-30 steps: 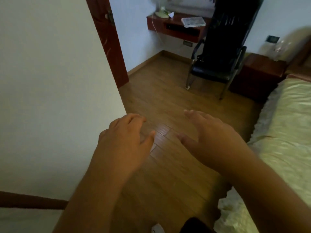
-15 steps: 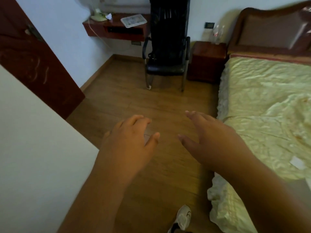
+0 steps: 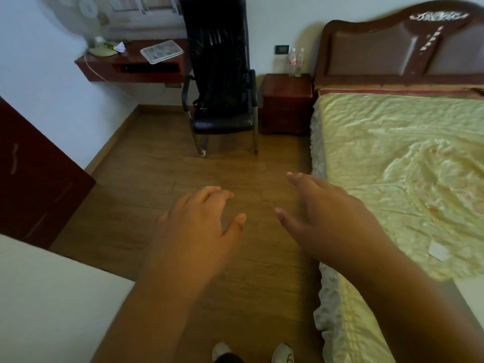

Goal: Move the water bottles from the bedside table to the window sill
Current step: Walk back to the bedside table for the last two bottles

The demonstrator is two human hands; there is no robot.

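At the far left stands a dark red door (image 3: 39,179), and beyond it a wall-mounted wooden shelf (image 3: 131,68) carries a desk fan (image 3: 89,24) and a patterned tray (image 3: 161,51); just right of the shelf a black chair (image 3: 222,100) stands on the wooden floor (image 3: 157,179), beside the bedside table (image 3: 286,100); on the back edge of that table, close to the wall and next to the headboard (image 3: 392,48), stand the two water bottles (image 3: 296,61), upright and side by side, clear plastic with red labels, too small here to tell how full they are or whether they touch; the window sill does not show plainly in this view. Nearer the camera, the left hand (image 3: 199,231) hangs palm down over the floor with fingers loosely spread, holding nothing; the right hand (image 3: 327,221) reaches forward beside the bed (image 3: 392,166), also spread and empty, and both are well apart from the bottles, so the carrying has not begun. As a judgement, such bottles are light to moderate in weight depending on their fill, with thin walls that dent under a hard squeeze and a smooth surface that may slip; the safest hold is likely around the middle at the label, or under the neck collar; one bottle per hand seems workable, taken gently so that one is not knocked over while the other is lifted.
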